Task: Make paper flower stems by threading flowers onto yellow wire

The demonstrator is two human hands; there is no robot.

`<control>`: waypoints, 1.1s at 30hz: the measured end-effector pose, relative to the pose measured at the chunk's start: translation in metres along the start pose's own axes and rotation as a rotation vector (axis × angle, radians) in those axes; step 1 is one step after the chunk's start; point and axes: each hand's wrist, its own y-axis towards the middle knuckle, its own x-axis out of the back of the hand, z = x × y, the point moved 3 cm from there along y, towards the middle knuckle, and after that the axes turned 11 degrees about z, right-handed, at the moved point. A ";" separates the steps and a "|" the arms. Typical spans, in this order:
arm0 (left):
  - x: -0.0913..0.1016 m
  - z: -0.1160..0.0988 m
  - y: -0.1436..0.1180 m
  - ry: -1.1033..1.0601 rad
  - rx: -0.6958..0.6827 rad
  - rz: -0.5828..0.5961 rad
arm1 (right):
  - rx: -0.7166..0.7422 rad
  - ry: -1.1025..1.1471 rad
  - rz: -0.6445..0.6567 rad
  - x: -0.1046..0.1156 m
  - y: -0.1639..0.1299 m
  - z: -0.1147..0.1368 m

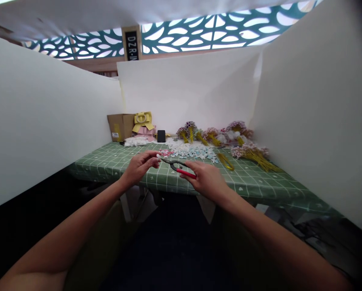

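My left hand [140, 166] pinches a small pink and white flower sprig [164, 153] just above the near edge of the green checked tablecloth [114, 159]. My right hand [207, 180] grips red-handled pliers [181, 167], whose dark jaws point left and meet the sprig's stem next to my left fingertips. Both hands hover close together over the table's front.
Loose pale blue and white blossoms [193, 151] lie in a heap behind my hands. Bundles of pink flowers with yellow stems [250, 153] fill the right back. A cardboard box [122, 126], a yellow bow [143, 120] and a small black object [161, 136] stand at the back left. White panels wall in three sides.
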 end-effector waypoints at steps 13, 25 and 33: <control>-0.003 -0.001 -0.003 0.230 -0.123 -0.102 | -0.030 0.123 0.072 -0.001 0.002 -0.001; 0.000 0.003 0.000 0.114 -0.021 -0.051 | -0.028 -0.031 -0.015 -0.008 0.000 0.000; -0.005 0.005 -0.002 0.056 -0.046 -0.117 | -0.016 0.035 0.003 -0.007 0.001 -0.001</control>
